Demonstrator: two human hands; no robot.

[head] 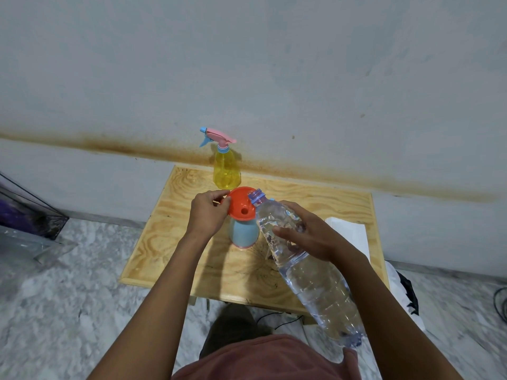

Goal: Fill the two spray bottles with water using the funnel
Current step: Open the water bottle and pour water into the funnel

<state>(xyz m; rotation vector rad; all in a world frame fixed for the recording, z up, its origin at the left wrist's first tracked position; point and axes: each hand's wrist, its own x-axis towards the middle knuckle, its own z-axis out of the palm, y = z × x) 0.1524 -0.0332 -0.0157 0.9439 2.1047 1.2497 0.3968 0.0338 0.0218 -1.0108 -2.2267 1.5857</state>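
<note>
A pale grey-blue wall [274, 64] fills the upper half, scuffed and blotchy. A rusty brown stain [109, 148] runs across it in a long band, dropping toward the right. A small plywood table [170, 256] with a raised edge stands against the wall, lit from above, with shadows falling on its top. A white sheet [348, 234] lies at its right side. The floor [68, 283] is grey-and-white marble. A dark glass case [27, 212] sits at the left edge. A black cable [279, 320] trails under the table, and a black-and-white bag [406, 294] lies to its right.
</note>
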